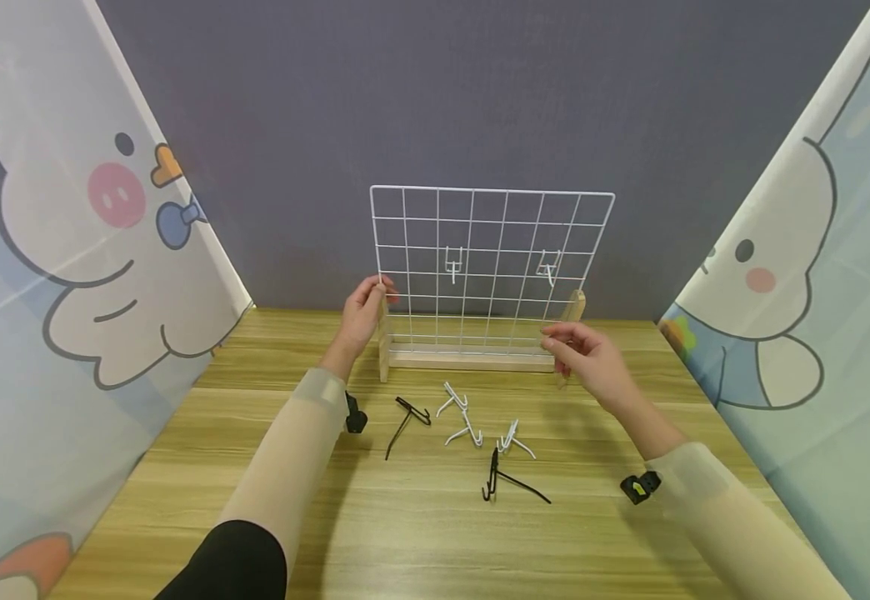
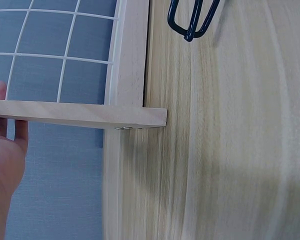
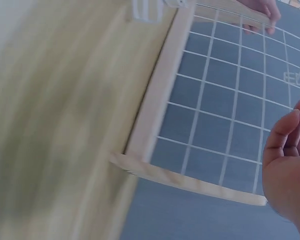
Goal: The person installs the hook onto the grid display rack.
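Note:
A white wire grid panel (image 1: 492,190) stands upright in a light wooden stand (image 1: 472,361). My left hand (image 1: 362,310) grips the stand's left post near its top, fingers passing behind the wood. By the right post (image 1: 576,305) is my right hand (image 1: 592,365); its fingers are loosely bent, thumb near the index finger, and nothing shows between them in the right wrist view. Two white hooks hang on the grid, a left one (image 1: 453,267) and a right one (image 1: 548,269).
Several loose hooks lie on the wood-grain table (image 1: 255,467) before the stand: white ones (image 1: 467,425) in the middle, a black hook (image 1: 405,421) at left and another black hook (image 1: 495,475) nearer me. Behind rises a grey wall (image 1: 480,100); printed cloth panels (image 1: 45,208) flank both sides.

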Demonstrator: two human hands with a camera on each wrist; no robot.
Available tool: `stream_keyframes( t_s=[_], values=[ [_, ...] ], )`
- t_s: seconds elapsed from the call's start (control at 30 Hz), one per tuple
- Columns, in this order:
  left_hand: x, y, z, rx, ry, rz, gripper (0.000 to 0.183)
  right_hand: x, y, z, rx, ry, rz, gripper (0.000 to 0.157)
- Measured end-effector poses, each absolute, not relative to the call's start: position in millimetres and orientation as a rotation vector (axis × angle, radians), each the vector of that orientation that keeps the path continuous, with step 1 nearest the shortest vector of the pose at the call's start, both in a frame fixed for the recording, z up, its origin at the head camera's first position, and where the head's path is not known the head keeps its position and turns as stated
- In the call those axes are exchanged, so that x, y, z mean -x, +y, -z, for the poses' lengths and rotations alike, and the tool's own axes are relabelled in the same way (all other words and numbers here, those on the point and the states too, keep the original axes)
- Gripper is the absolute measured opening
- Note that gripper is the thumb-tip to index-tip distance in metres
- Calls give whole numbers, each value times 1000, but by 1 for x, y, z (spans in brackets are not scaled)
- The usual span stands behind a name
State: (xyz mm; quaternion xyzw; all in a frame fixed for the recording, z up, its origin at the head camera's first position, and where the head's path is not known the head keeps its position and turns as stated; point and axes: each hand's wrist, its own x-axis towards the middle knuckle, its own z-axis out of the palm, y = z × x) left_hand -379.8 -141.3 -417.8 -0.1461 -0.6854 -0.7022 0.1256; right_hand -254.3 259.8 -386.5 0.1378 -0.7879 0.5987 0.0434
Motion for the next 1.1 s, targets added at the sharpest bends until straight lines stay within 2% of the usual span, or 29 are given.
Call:
stream_keyframes(
  t_s=[0.47, 0.63, 0.8, 1.1],
  values=[
    [378, -142, 417, 450, -1979, 2047, 39, 241, 267, 436, -725, -2852, -1714, 33],
    [379, -142, 417, 447, -1984, 2044, 40, 237, 268, 446, -890, -2930, -1640, 24],
    [380, -143, 418, 439, -1977, 2054, 38, 237, 268, 453, -942, -3021, -1640, 18],
    [380, -142, 418, 427, -1985, 2059, 38, 237, 267, 467, -1001, -3073, -1693, 15]
  ],
)
